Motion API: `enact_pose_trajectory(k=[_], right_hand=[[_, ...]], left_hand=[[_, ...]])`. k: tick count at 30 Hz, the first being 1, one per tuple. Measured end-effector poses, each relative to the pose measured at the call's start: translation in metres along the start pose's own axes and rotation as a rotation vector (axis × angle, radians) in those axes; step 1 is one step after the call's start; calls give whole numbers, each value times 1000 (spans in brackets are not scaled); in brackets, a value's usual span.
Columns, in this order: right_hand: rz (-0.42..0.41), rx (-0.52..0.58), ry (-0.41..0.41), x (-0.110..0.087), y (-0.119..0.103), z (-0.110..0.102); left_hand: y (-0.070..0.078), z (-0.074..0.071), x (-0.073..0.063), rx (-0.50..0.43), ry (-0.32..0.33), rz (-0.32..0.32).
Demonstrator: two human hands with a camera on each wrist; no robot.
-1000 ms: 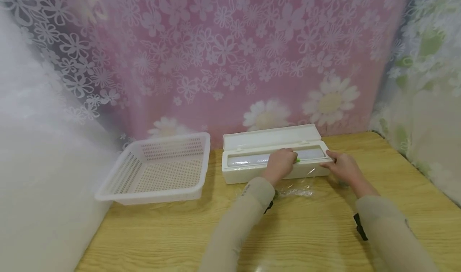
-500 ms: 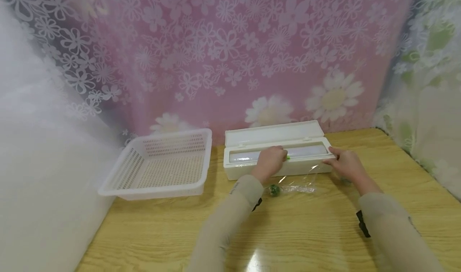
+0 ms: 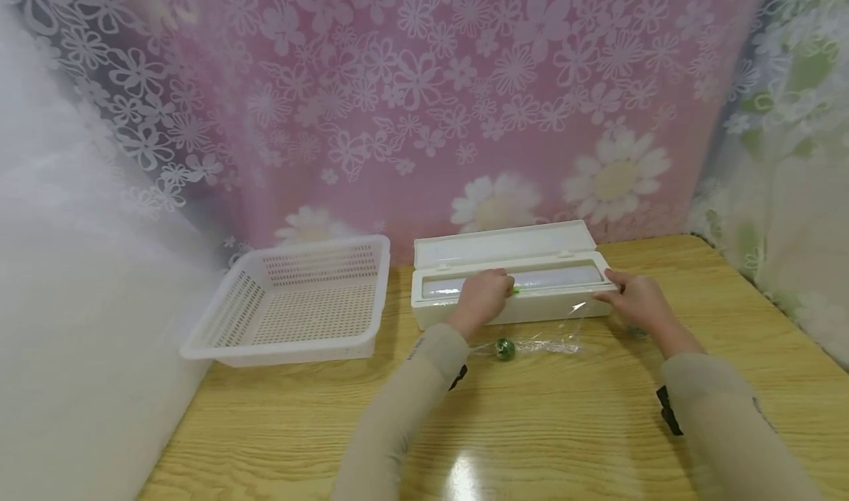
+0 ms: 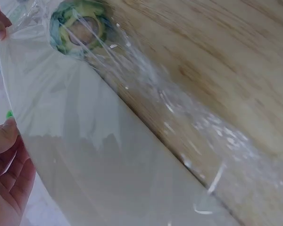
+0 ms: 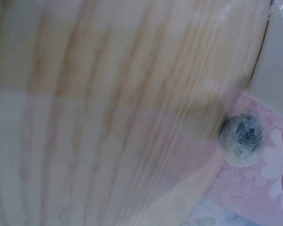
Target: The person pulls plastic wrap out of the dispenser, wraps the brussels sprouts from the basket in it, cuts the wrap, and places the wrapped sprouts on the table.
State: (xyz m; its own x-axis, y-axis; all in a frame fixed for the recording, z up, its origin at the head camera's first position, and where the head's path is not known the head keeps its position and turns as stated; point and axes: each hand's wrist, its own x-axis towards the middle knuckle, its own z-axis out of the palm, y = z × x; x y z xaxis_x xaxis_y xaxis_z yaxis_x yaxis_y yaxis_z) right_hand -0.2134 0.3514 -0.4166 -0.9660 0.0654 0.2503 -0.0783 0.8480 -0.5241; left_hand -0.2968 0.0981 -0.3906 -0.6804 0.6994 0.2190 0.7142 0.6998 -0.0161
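My left hand (image 3: pixel 483 300) pinches a small green slider (image 3: pixel 516 290) on the front edge of a white cling film dispenser (image 3: pixel 530 311). My right hand (image 3: pixel 640 306) grips the dispenser's right front corner, with thumb on top. Clear cling film (image 3: pixel 550 345) hangs over the front and bunches on the table. A small round green thing (image 3: pixel 505 350) lies by this film. In the left wrist view, film covers a round green thing with a brown middle (image 4: pixel 85 28), resembling an avocado half. A film-wrapped green ball (image 5: pixel 245 138) sits near my right hand in the right wrist view.
A white perforated plastic basket (image 3: pixel 292 350) stands left of the dispenser. The dispenser's lid (image 3: pixel 504 244) is raised at the back, in front of a pink floral curtain (image 3: pixel 371 118). All this rests on a wood-grain table (image 3: pixel 564 427).
My left hand and the green slider have moved left along the dispenser. The round green thing on the table has come into sight. My right hand keeps its hold on the corner.
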Motion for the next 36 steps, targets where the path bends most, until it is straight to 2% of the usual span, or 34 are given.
enact_pose_trajectory(k=[6,11,19,27,32,36], right_hand=[[-7,-8,-1,0,-2,-1],[-8,-4,-11,0,-5,0],[-15,-5,-11,-2,-2,3],[-16,4,-8,0,-1,1],[-26,-6,-11,1,0,1],[-43,-21,10,0,0,2]], left_hand=[[-10,-3,-7,9,22,16],[-20,-5,-18,6,-1,-24],[-34,-8,-36,14,26,-42],[-50,-14,-46,11,16,-58],[-59,-16,-51,-1,4,-96],[-63,-16,-54,-23,-3,-91]])
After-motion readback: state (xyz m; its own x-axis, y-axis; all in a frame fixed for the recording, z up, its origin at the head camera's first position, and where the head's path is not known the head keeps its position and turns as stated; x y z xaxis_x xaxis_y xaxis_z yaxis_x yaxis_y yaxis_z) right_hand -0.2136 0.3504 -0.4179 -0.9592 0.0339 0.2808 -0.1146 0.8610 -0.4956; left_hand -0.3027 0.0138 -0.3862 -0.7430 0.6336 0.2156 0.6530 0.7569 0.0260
